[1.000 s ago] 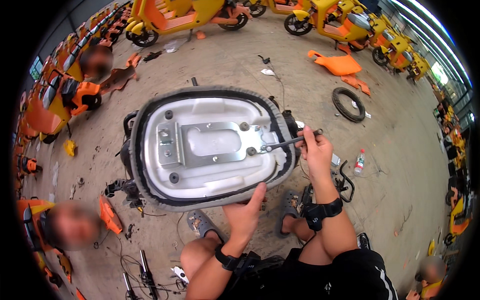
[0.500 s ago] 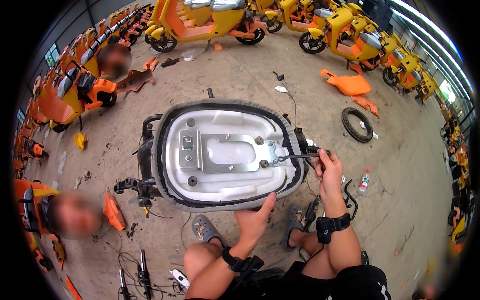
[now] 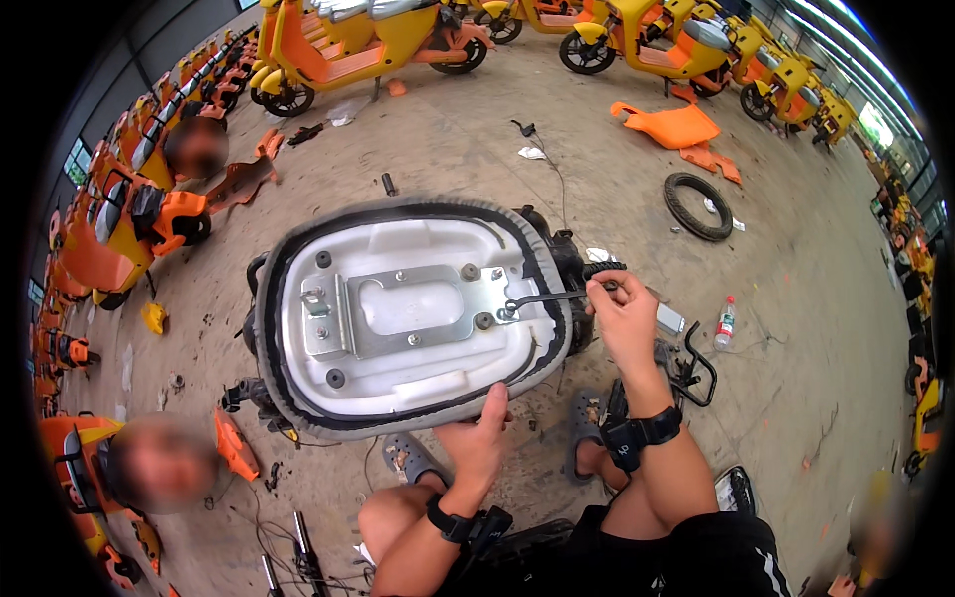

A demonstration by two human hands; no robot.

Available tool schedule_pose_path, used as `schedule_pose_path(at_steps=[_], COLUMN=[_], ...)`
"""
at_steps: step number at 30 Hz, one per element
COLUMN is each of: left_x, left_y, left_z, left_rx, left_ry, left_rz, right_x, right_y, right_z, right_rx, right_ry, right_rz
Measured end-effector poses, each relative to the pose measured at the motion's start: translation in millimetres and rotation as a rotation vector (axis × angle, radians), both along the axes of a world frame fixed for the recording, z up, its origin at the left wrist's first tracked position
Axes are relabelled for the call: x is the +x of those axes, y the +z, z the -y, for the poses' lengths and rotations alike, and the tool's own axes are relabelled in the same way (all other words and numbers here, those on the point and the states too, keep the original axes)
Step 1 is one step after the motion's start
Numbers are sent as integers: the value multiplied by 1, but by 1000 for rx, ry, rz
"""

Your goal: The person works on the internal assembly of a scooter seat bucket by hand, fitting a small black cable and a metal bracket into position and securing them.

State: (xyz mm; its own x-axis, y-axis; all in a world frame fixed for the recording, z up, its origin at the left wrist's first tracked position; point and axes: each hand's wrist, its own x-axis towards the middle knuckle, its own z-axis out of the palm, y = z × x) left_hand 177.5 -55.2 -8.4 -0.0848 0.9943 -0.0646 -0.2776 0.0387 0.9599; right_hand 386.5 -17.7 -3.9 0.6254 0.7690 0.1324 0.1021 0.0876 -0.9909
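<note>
The scooter seat (image 3: 413,308) lies underside up in front of the person, over black frame parts (image 3: 562,257). The metal bracket (image 3: 438,336) lies flat on the white base, with fasteners visible along its plate and rubber bumpers (image 3: 335,378) around it.

Left hand (image 3: 476,438): grips the near rim, thumb on the upper edge; the fingers underneath are hidden.

Right hand (image 3: 625,313): pinches the slim wrench (image 3: 552,297) between thumb and fingers, the tool head at the nearer fastener on the bracket's right end.

Status: bracket positioned and fasteners present; work at this fastener appears unfinished. Tightening cannot be told from loosening, nor can the tightness of the other fasteners.
</note>
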Motion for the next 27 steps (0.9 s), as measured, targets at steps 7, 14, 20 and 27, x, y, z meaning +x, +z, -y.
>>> schedule_pose_path(at_steps=[7, 14, 20, 27], left_x=[-3, -3, -6, -1], left_y=[0, 0, -1, 0], left_z=[0, -1, 0, 0], left_rx=[-29, -10, -9, -32], left_ry=[-35, -40, -47, -32], left_rz=[-32, -17, -30, -44], right_x=[10, 20, 14, 12], right_y=[12, 25, 37, 53], right_z=[5, 15, 26, 33], right_rx=[-156, -342, -445, -489], right_ry=[49, 134, 177, 290], right_rz=[125, 222, 475, 468])
